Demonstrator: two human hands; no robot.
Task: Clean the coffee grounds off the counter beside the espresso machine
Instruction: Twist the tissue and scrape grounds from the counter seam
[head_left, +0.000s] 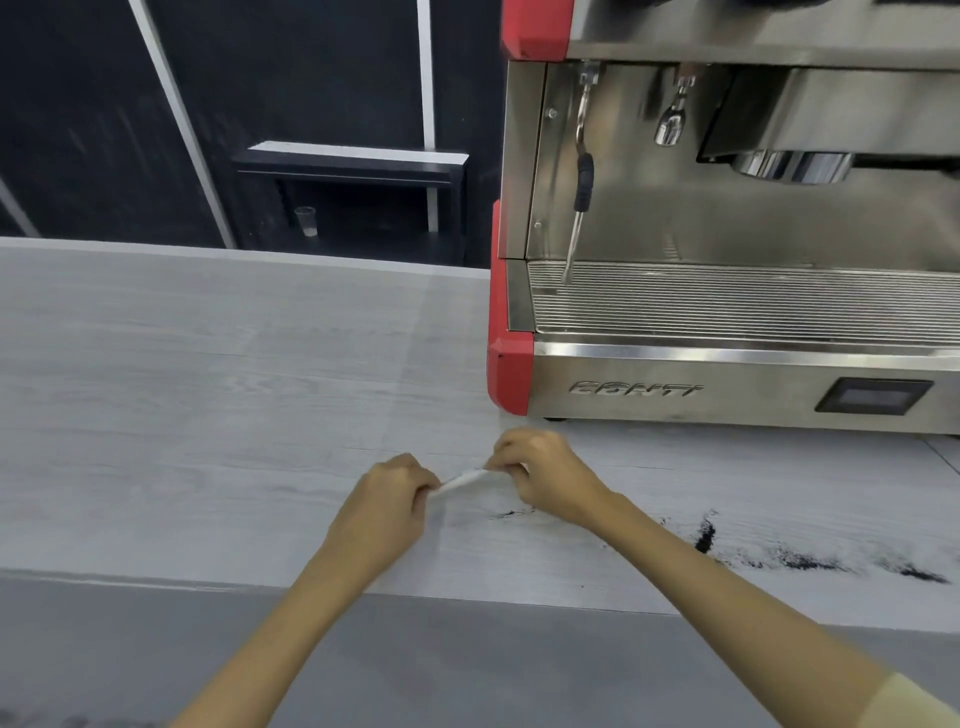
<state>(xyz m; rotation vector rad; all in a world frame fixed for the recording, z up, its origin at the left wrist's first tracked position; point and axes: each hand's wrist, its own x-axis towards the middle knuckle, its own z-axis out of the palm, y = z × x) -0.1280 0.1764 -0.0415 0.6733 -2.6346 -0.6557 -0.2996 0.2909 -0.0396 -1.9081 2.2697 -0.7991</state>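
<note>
Dark coffee grounds (800, 561) lie scattered along the pale wood-grain counter (208, 389) near its front edge, right of my hands. A smaller dark smear (511, 513) sits just under my right hand. My left hand (387, 499) and my right hand (540, 473) each pinch one end of a thin white sheet (462, 480), seen edge-on and stretched between them a little above the counter. The steel and red espresso machine (727, 312) stands at the back right, its front corner just beyond my right hand.
The machine's steam wand (581, 176) hangs over the drip tray (727, 296). A small plastic cup (306, 221) stands on a dark shelf behind the counter. The counter's front edge (467, 597) runs below my hands, with grey floor beneath.
</note>
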